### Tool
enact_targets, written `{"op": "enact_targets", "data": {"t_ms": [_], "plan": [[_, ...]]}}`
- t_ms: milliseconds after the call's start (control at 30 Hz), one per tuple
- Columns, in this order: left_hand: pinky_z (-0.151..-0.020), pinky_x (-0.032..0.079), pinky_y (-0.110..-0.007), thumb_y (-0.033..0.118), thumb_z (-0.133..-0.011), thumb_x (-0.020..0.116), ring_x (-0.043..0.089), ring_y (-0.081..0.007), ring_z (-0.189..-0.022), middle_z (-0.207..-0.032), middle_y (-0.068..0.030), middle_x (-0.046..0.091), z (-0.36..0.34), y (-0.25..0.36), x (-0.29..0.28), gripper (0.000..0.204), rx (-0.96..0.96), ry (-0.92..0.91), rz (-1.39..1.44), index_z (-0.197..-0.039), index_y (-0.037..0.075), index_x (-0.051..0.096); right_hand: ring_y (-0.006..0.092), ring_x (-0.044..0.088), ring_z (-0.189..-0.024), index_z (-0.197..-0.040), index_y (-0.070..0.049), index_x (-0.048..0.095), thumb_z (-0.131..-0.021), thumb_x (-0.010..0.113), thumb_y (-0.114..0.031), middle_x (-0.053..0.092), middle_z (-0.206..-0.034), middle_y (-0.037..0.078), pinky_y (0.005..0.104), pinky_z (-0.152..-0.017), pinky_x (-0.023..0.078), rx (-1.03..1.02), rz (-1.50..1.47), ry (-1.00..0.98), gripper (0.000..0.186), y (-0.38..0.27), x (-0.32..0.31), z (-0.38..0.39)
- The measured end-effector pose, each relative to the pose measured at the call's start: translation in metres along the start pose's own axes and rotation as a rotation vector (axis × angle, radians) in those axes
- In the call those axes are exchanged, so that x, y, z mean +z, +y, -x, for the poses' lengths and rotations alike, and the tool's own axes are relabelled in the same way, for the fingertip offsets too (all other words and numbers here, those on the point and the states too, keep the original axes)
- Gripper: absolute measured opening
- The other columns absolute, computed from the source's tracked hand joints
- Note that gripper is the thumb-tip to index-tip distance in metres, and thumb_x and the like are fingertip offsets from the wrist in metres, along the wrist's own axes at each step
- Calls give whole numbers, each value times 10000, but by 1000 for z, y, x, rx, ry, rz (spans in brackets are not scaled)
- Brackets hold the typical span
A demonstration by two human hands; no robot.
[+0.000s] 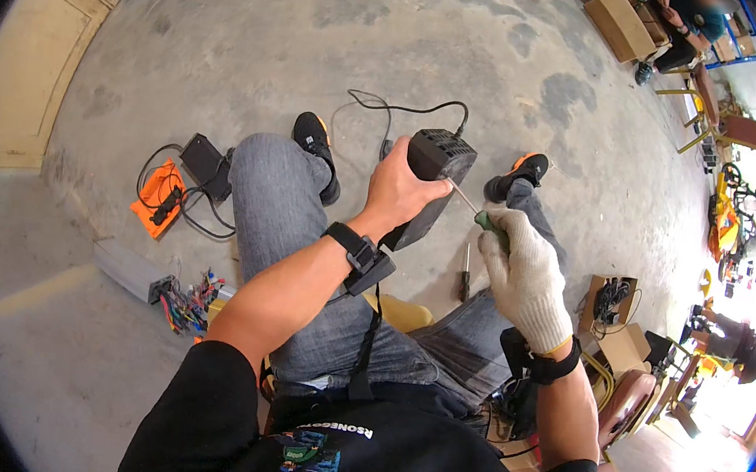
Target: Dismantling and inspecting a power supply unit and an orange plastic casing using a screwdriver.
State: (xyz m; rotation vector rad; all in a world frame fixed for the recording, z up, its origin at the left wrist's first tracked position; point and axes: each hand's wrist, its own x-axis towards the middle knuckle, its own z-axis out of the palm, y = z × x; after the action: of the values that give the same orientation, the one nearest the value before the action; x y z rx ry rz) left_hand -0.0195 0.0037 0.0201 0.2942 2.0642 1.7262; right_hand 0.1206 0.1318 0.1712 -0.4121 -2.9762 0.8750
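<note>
My bare left hand (399,186) is closed around a black boxy device (426,215) with a slotted top and a cord running out of it, held tilted above the floor between my legs. My right hand (515,267), in a white knit glove, grips a screwdriver (482,220) with a green handle; its shaft reaches to the device beside my left thumb, where I cannot make out whether the tip sits in a hole. A second screwdriver (464,287) with a dark handle lies on the floor below the device.
Left on the floor (135,91): a black power brick (206,165), orange item (157,201), wire bundle (187,299). Right: box of cables (609,293), chairs (632,401), clutter. A seated person (685,33) is upper right; another person (740,346) stands far right. Door (27,70) at left.
</note>
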Motion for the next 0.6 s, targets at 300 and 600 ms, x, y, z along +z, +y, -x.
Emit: {"op": "enact_targets", "data": {"t_ms": [300, 600], "plan": [[-844, 548, -444, 289, -710, 879, 708, -359, -958, -1032, -185, 730, 2, 6, -2, 597, 38, -2, -38, -1157, 27, 580, 158, 654, -589, -1125, 17, 624, -1019, 609, -176, 664, -802, 125, 342, -560, 507, 328, -339, -112, 220, 0, -6, 0], [-849, 556, -429, 229, -719, 886, 714, -322, -972, -1068, -163, 728, -6, -9, 4, 596, 17, -36, -52, -1172, 17, 563, 144, 673, -716, -1210, 40, 632, -1003, 615, -203, 651, -812, 117, 304, -653, 524, 261, -331, -141, 319, 20, -13, -6]]}}
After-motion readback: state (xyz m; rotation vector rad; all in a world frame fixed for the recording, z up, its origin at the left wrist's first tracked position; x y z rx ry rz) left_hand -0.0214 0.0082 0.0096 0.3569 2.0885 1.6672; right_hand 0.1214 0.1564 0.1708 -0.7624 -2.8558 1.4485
